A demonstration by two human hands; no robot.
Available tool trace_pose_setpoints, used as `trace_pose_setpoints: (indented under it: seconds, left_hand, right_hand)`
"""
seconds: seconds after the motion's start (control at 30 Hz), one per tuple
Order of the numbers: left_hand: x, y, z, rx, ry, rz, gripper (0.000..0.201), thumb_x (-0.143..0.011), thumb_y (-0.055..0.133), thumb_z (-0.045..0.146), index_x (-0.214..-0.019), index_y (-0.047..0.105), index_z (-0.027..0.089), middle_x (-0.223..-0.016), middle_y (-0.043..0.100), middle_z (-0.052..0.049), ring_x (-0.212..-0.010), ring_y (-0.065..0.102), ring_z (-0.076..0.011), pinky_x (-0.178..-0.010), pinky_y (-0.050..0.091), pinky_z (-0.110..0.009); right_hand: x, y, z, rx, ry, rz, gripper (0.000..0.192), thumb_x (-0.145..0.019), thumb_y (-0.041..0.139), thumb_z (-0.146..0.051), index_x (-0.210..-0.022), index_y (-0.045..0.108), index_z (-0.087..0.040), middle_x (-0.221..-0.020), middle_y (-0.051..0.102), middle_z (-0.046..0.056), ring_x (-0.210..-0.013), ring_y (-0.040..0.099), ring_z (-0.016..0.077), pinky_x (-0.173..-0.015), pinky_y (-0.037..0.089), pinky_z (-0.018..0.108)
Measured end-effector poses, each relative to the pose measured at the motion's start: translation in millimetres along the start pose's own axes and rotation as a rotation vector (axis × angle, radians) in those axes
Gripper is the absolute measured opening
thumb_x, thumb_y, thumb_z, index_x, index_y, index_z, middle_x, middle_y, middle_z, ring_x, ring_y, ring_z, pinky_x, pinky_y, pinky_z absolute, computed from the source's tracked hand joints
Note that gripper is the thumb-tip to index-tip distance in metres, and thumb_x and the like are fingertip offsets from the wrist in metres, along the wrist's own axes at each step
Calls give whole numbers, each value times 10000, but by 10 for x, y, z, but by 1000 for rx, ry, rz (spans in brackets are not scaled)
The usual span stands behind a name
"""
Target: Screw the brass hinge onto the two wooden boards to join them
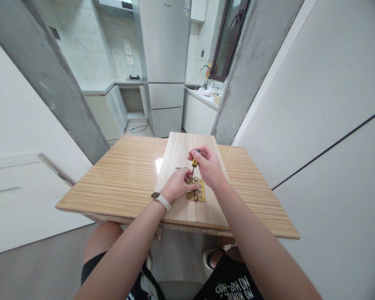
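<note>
A brass-coloured hinge [201, 192] lies unfolded across the seam between two pale wooden boards [181, 150]. My right hand [208, 163] is closed around the yellow and black handle of a screwdriver [194, 161]. Its shaft points down to the upper part of the hinge. My left hand [179, 183] rests on the hinge's left leaf, its thumb stretched across the metal and its fingers near the screwdriver tip. Whether those fingers pinch a screw is too small to tell. Several screws [180, 168] lie on the left board, just beyond my left hand.
The boards lie on a wood-grain table [121, 179] with a front edge close to my knees. Beyond it stand a grey refrigerator [165, 54], a sink counter with a faucet [206, 75], and a left counter [96, 87]. A white panel [325, 104] borders the right.
</note>
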State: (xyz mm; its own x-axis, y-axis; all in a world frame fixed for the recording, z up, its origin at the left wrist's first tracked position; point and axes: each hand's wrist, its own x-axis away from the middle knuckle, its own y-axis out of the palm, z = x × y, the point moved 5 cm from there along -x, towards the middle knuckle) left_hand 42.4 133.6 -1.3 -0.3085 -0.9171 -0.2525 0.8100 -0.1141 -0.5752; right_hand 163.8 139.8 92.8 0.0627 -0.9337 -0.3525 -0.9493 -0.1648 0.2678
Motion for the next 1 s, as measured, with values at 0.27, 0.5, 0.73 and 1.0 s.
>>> trace_pose_setpoints:
  seconds: [0.27, 0.5, 0.73, 1.0]
  left_hand:
    - [1, 2, -20, 8, -11, 1, 461, -682, 942, 437, -964, 677, 188, -873, 651, -4, -737, 548, -157, -661, 398, -275]
    - [-1, -11, -19, -1, -12, -2, 459, -681, 944, 435, -959, 676, 189, -858, 641, 2, -729, 539, -155, -654, 385, -273]
    - [0, -14, 2, 8, -10, -8, 457, -685, 939, 456, -910, 643, 191, -821, 615, 12, -712, 519, -154, -640, 373, -279]
    - [-12, -1, -23, 5, -2, -3, 459, -681, 937, 460, -867, 606, 201, -786, 587, 26, -691, 498, -153, -627, 359, -284]
  right_hand:
    - [32, 47, -52, 35, -17, -50, 191, -929, 722, -435, -1019, 672, -274, -890, 717, 7, -773, 585, 169, -789, 485, 334]
    - [25, 80, -78, 10, 10, -97, 278, -980, 586, -470, -939, 736, -240, -855, 690, 39, -760, 557, 190, -745, 465, 343]
    - [8, 79, -65, 85, -20, -102, 259, -989, 645, -464, -905, 725, -232, -895, 683, 29, -810, 583, 176, -789, 472, 334]
    - [-3, 105, -45, 129, 2, -88, 253, -883, 797, -454, -902, 680, -231, -888, 708, 11, -838, 646, 173, -773, 487, 325]
